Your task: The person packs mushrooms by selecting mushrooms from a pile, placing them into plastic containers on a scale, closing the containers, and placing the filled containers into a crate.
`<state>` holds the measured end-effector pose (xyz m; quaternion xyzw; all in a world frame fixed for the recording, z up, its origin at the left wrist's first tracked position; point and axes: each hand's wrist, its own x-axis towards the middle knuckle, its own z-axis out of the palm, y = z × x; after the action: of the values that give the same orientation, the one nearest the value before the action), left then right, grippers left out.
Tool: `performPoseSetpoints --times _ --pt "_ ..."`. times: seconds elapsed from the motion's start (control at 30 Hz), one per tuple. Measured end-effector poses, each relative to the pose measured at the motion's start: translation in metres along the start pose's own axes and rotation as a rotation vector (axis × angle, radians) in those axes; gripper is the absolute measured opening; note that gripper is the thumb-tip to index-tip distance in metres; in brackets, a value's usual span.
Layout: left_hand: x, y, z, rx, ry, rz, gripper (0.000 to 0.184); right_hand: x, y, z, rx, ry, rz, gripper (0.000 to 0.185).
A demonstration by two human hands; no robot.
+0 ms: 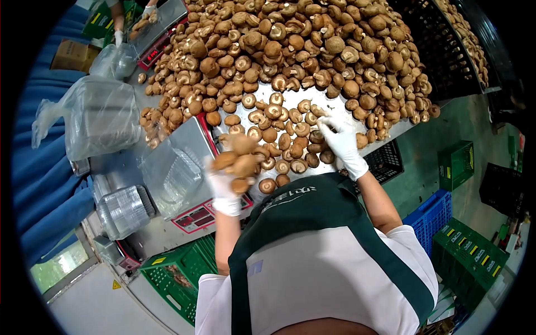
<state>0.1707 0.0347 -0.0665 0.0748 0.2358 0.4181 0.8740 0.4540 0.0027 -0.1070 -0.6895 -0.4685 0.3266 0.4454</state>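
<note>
My left hand (223, 187), in a white glove and blurred by motion, is closed around several brown shiitake mushrooms (244, 165) beside the scale on the left. My right hand (340, 140), gloved too, reaches over the right side of a loose group of mushrooms (290, 131) on the metal table (338, 103). Its fingers are apart and hold nothing that I can see; the fingertips are close to a few mushrooms. A clear plastic tray (181, 170) rests on the scale (198, 215) near my left hand.
A large heap of mushrooms (279, 42) covers the back of the table. Stacked clear trays (125, 209) and a bagged stack (103, 120) stand at left. Green crates (469, 257), a blue crate (430, 218) and a black crate (385, 161) are around the table. Another person's gloved hand (118, 37) shows at top left.
</note>
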Motion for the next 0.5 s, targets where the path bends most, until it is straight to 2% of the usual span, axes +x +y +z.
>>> performPoseSetpoints --times 0.03,0.07,0.17,0.2,0.27,0.3,0.37,0.4,0.47,0.5 --pt "-0.016 0.018 -0.002 -0.027 0.060 0.133 0.081 0.003 0.014 -0.002 -0.043 0.071 -0.151 0.019" --pt "-0.031 0.040 -0.006 0.089 0.031 0.278 0.081 0.005 0.016 -0.006 -0.073 0.098 -0.184 0.018" --pt "-0.076 0.097 -0.019 0.332 0.135 0.662 0.075 0.005 0.008 -0.018 -0.020 0.025 -0.023 0.019" --pt "-0.087 0.108 -0.024 0.335 0.138 0.665 0.075 0.006 0.013 -0.018 -0.032 0.017 -0.031 0.020" --pt "-0.101 0.124 -0.033 0.466 0.342 0.973 0.066 0.008 0.017 -0.016 -0.061 0.004 -0.088 0.021" --pt "-0.104 0.127 -0.037 0.467 0.344 0.976 0.066 0.010 0.019 -0.013 -0.059 0.002 -0.088 0.021" --pt "-0.109 0.132 -0.052 0.990 0.560 0.928 0.047 0.017 0.021 -0.005 -0.183 -0.019 -0.131 0.022" --pt "-0.113 0.150 -0.079 1.491 0.637 0.987 0.029 0.021 0.017 -0.002 -0.181 -0.020 -0.134 0.022" --pt "-0.104 0.138 -0.080 1.555 0.824 0.963 0.020 0.030 0.006 0.005 -0.204 -0.130 -0.039 0.021" --pt "-0.100 0.135 -0.082 1.466 0.854 0.981 0.020 0.036 0.008 0.009 -0.331 -0.168 -0.046 0.025"
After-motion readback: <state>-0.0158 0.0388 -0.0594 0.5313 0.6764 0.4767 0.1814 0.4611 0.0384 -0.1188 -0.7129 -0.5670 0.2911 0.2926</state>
